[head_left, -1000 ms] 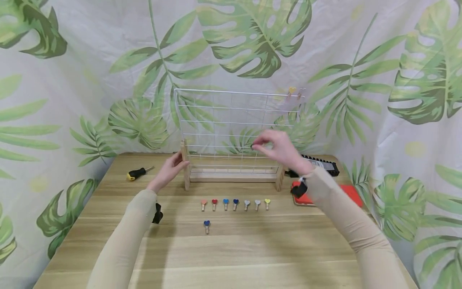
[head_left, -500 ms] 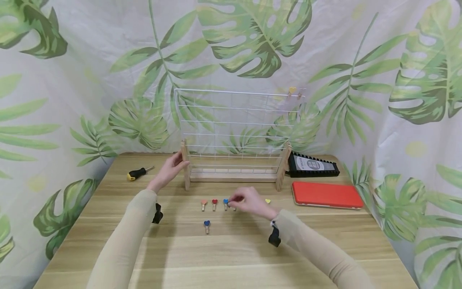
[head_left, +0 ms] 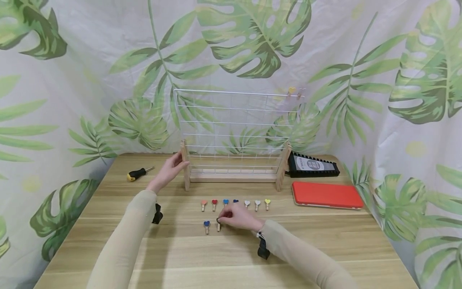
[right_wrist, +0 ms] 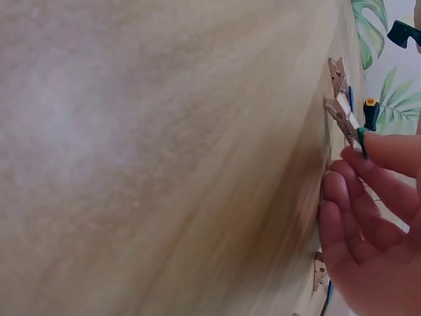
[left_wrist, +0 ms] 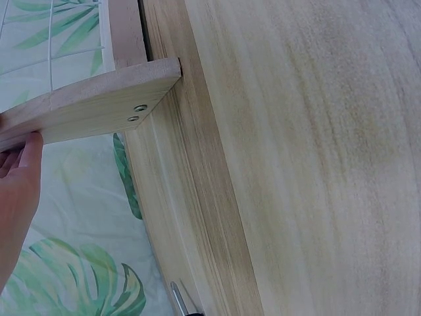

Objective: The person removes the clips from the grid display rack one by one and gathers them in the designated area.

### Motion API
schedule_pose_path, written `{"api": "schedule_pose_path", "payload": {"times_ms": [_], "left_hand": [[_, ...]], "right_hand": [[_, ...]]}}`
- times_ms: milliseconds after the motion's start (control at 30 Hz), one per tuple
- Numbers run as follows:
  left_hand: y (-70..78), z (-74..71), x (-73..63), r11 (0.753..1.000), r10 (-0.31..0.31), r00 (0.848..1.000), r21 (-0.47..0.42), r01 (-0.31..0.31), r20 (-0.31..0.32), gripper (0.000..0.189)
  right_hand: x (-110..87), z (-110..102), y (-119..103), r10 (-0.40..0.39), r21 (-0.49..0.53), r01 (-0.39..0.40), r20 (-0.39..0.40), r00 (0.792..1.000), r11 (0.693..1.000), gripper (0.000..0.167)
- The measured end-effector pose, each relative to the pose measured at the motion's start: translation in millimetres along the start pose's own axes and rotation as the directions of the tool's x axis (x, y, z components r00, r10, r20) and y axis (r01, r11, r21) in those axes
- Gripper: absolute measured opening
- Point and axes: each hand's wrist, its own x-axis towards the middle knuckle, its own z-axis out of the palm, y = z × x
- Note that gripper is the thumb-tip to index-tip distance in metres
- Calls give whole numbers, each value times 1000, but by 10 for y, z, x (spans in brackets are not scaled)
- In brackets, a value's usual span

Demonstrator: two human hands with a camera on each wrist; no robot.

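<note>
My right hand (head_left: 239, 216) pinches a small wooden clothespin (head_left: 218, 227) between thumb and forefinger, low over the table in front of the row. In the right wrist view a dark green piece shows on this clothespin (right_wrist: 345, 121), right at the fingertips. Just left of it lies another clothespin with a dark blue heart (head_left: 207, 225). At the back, my left hand (head_left: 169, 170) grips the left wooden post (head_left: 185, 168) of a white wire grid rack (head_left: 234, 93). The left wrist view shows fingers against the post's side, partly cut off by the frame.
Several heart clothespins lie in a row, among them a red one (head_left: 214, 204) and a yellow one (head_left: 267, 204). A yellow-heart clothespin (head_left: 292, 91) clips the rack's top right. A red case (head_left: 326, 195), a black holder (head_left: 313, 165) and a screwdriver (head_left: 137, 174) flank the rack.
My right hand has come down from in front of the grid, past the row, bringing the clothespin beside the dark blue one. The left hand stays on the post.
</note>
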Motion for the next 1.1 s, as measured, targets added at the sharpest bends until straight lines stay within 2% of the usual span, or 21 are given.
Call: {"api": "schedule_pose_path", "payload": {"times_ms": [233, 467, 567, 667, 733, 800, 900, 1000, 1033, 1100], "left_hand": [[38, 7, -13, 1000, -21, 1000, -13, 20, -11, 64], [44, 8, -22, 1000, -24, 1000, -19, 23, -11, 64], [36, 7, -17, 999, -24, 1000, -26, 24, -6, 64], [28, 8, -13, 999, -22, 1000, -33, 22, -5, 64], [26, 8, -12, 999, -21, 1000, -36, 21, -7, 64], [24, 7, -13, 999, -24, 1000, -39, 24, -6, 65], [21, 2, -17, 999, -31, 1000, -39, 31, -3, 65], [30, 0, -23, 999, -31, 1000, -40, 31, 0, 65], [35, 2, -26, 999, -30, 1000, -38, 30, 2, 66], [45, 4, -30, 999, -30, 1000, -35, 30, 3, 66]], "right_hand": [[26, 16, -33, 15, -46, -14, 34, 999, 999, 15], [18, -43, -67, -48, -57, 48, 4, 999, 997, 13], [7, -282, -132, -102, -41, 100, -62, 993, 994, 15], [-22, -766, -268, -144, -49, 138, -161, 976, 989, 19], [-55, -1194, -384, -184, -71, 171, -254, 949, 983, 19], [-108, -1648, -501, -227, -118, 198, -358, 906, 973, 19], [-211, -2305, -672, -294, -224, 205, -513, 807, 953, 18], [-319, -2854, -818, -308, -295, 149, -623, 719, 944, 19], [-349, -3009, -855, -306, -312, 124, -649, 696, 942, 19], [-392, -3267, -901, -296, -332, 76, -685, 666, 940, 20]]}}
